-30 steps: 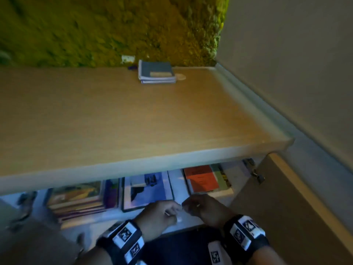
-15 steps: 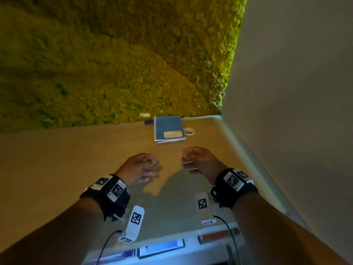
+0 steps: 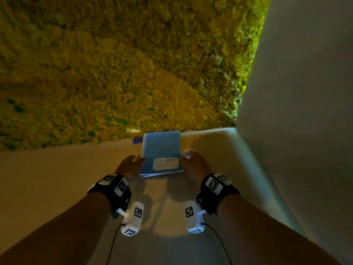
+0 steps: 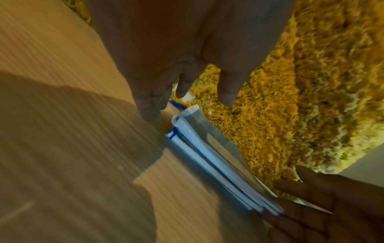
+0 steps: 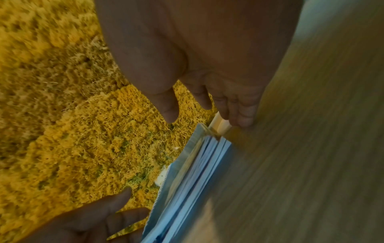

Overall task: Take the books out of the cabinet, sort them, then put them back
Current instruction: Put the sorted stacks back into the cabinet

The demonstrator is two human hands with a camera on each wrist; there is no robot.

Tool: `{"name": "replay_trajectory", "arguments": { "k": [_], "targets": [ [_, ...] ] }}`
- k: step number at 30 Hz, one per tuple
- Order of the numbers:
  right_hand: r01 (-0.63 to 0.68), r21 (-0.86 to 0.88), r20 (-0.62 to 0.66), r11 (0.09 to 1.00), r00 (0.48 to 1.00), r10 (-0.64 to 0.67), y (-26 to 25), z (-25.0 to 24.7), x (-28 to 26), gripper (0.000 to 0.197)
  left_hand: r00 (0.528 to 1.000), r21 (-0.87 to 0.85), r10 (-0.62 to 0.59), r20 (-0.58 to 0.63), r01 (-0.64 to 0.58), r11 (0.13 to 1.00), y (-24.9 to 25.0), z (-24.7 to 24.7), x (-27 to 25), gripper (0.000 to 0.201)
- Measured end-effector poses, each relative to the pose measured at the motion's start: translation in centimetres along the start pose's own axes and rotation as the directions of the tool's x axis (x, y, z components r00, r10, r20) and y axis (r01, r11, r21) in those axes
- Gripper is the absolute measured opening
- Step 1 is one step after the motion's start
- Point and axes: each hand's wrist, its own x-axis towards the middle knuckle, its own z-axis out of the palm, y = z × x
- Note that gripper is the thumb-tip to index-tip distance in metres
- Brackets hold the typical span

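My left hand point(image 3: 128, 166) is at the left edge of the small stack of books point(image 3: 161, 153), its fingers point(image 4: 150, 105) straight and a little spread, tips down by the wooden cabinet top point(image 3: 57, 178). From the left wrist view the fingertips sit just beside the spiral-bound edge; I cannot tell whether they actually touch it.

The stack lies flat on the cabinet top, close to its back edge and nearer the back right corner than the left. The top book is a blue spiral notebook with a pale label point(image 3: 165, 163) near its front edge. Beneath it the wrist views show at least one more thin book with white page edges and a blue cover. Just behind the stack's back left corner, a small blue object point(image 3: 137, 140) lies against the mossy green-yellow wall point(image 3: 133, 64); it is too blurred to name.

My right hand point(image 3: 194, 165) is at the right edge of the stack, fingers point(image 5: 239, 111) loosely extended, tips down at the wood beside a small white ring-shaped object point(image 3: 188, 151) that lies by the stack's right side. Neither hand is curled around the books.

A plain pale wall point(image 3: 296, 111) runs along the right edge of the cabinet top.
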Motion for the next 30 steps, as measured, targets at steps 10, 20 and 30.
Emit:
{"name": "replay_trajectory", "arguments": {
  "k": [10, 20, 30],
  "targets": [
    [-0.076, 0.047, 0.106, 0.996, 0.992, 0.071, 0.4, 1.7, 0.6, 0.037, 0.995, -0.078, -0.053, 0.081, 0.060, 0.995, 0.4, 0.7, -1.4, 0.015],
    [-0.139, 0.419, 0.211, 0.897, 0.976, 0.053, 1.0, 3.8, -13.9, 0.011, 0.966, -0.497, 0.204, 0.159, -0.101, 0.862, -8.7, -2.3, -13.7, 0.066],
    [0.249, 0.287, -0.009, 0.925, 0.966, -0.257, 4.4, 11.9, -30.8, 0.043, 0.950, -0.532, 0.294, -0.103, -0.302, 0.791, -18.5, -3.6, -26.0, 0.085]
  ]
}}
